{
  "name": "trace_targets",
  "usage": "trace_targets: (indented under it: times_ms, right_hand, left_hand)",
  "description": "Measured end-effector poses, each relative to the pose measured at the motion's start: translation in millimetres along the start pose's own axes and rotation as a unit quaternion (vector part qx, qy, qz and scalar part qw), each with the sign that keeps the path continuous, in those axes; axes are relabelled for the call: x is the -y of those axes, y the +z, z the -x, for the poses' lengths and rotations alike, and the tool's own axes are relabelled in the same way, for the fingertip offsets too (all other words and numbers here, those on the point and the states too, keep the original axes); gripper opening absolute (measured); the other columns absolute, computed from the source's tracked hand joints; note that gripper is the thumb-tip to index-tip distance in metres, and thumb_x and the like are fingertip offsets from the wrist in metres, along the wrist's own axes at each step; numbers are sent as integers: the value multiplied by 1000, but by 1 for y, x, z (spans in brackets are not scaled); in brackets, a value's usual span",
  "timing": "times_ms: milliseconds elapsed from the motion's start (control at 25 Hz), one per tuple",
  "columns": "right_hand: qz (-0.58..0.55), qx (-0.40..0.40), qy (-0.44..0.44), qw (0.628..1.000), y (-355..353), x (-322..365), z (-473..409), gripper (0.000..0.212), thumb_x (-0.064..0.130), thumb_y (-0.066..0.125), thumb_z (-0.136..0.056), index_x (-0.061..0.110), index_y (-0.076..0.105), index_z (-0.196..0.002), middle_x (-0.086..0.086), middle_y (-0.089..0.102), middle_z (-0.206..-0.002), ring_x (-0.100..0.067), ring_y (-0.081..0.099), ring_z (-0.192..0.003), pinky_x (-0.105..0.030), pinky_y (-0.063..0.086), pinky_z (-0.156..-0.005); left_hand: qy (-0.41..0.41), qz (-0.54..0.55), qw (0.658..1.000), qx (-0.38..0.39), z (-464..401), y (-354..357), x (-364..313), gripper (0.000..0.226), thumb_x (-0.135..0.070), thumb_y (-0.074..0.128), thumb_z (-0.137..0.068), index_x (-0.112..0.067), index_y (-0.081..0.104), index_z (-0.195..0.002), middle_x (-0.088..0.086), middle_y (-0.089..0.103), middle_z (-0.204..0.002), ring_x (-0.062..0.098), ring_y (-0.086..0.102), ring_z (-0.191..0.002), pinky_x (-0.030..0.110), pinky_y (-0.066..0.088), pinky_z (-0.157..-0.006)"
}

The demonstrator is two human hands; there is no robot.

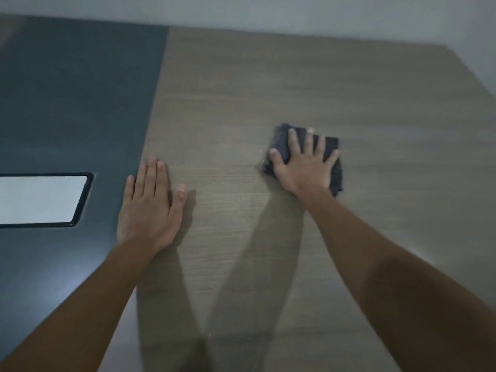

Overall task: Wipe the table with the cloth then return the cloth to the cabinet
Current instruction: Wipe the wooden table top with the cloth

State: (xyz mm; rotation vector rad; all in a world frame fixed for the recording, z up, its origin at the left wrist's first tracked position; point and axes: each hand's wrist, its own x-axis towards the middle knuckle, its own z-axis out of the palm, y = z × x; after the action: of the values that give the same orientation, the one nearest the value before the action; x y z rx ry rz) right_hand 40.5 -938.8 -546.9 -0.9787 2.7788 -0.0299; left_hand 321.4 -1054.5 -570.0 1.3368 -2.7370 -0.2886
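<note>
Two hands: left hand [150, 208] lower left, right hand [303, 167] centre; one dark cloth [331, 154] (folded); one table [349, 89]; one black-framed rectangular opening [40, 199] at left.

No readable text, labels, brands, numbers or signs anywhere in head view.

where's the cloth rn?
In the head view the dark cloth lies flat on the wood-grain part of the table, right of centre, under the right hand. The left hand rests flat by the dark panel.
</note>
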Motion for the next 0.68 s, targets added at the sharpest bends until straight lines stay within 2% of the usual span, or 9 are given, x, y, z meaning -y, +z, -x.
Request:
trace_targets:
  times_ms: [200,320,440,520,680]
  right_hand:
    - [-16,-18,-149,989,26,85,61,77,71,23,-98,34,5,-164,-6,-5,-172,-32,-8,-158,-65,-7,-120]
    - [-6,-18,-214,977,36,84,102,77,72,23,-98,35,6,-164,-4,-4,-173,-31,-7,-158,-65,-6,-121]
    - [-22,-54,-250,967,39,42,137,76,74,27,-96,38,20,-162,-1,11,-172,-28,7,-159,-64,4,-123]
    - [-16,-73,-230,970,39,-7,148,75,77,25,-94,41,26,-160,1,18,-171,-26,14,-158,-63,11,-123]
    - [17,-56,-104,993,18,-87,118,83,83,15,-87,45,17,-161,3,13,-172,-25,13,-158,-61,11,-124]
  left_hand:
    - [-22,67,998,-2,16,-11,29,96,-72,-10,-86,-10,1,-158,2,-12,-165,11,-12,-151,29,-11,-121]
    - [-31,19,999,7,29,-14,47,98,-74,-15,-85,-10,-2,-158,4,-13,-164,13,-13,-151,33,-10,-123]
    - [-31,6,999,8,29,-16,46,96,-73,-16,-86,-10,-3,-158,5,-13,-165,15,-13,-152,35,-9,-123]
    - [-37,9,999,4,30,-16,44,95,-71,-16,-86,-10,-3,-158,5,-12,-165,16,-12,-152,34,-10,-123]
    - [-32,7,999,0,30,-16,43,88,-66,-14,-90,-11,-3,-158,6,-11,-165,16,-12,-152,35,-9,-123]
